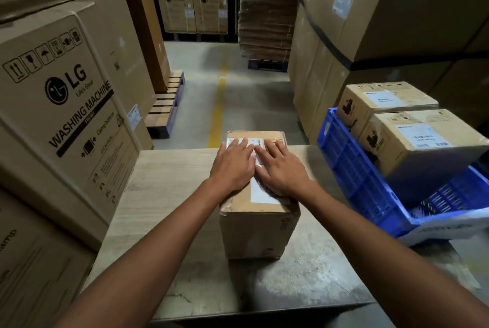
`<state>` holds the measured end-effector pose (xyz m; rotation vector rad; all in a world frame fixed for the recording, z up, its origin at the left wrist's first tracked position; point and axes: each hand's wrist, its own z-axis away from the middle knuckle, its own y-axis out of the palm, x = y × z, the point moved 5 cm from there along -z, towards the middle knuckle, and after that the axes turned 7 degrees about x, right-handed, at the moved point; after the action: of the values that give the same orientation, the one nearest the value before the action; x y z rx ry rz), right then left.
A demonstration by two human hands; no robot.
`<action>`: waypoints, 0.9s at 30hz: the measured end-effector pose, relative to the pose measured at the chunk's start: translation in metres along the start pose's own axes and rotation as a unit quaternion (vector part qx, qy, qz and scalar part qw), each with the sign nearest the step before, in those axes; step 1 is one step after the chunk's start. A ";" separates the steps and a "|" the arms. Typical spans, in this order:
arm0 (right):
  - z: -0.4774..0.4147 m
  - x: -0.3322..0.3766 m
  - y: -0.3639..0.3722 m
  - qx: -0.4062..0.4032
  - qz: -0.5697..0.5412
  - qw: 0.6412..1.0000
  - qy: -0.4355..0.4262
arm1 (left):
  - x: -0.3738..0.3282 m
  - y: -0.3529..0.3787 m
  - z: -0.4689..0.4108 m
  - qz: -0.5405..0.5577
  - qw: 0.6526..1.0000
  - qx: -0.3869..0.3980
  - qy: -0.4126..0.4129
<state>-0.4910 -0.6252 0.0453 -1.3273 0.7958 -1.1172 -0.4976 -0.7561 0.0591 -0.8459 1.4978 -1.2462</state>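
Head cam: L hand (232, 166) & R hand (281, 171), both flat, gripping nothing, pressed label (260, 194) onto carton (258, 229) top, likely seating adhesive. Blue crate (352, 168) sat right of carton.

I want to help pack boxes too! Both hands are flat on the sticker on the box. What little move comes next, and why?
The left hand and right hand lie flat on the white label atop the cardboard box; its near end shows uncovered. Probably slide both palms back to press that end down.

Box (258, 224) on table (164, 195), crate (352, 168) right.
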 end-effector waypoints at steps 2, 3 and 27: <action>0.000 -0.001 -0.002 0.000 -0.001 1.000 0.000 | 0.001 -0.002 -0.001 0.032 0.999 -0.027 0.006; 0.001 0.000 -0.003 -0.013 -0.013 1.000 0.002 | 0.003 -0.002 -0.001 0.061 0.997 -0.046 0.007; 0.088 -0.015 0.021 -0.162 -0.719 0.650 0.185 | 0.056 0.034 0.089 0.806 0.542 -0.119 -0.205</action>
<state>-0.4101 -0.5844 0.0331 -2.1112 -0.0085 -2.6498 -0.4260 -0.8261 0.0129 0.3141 1.2516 0.5651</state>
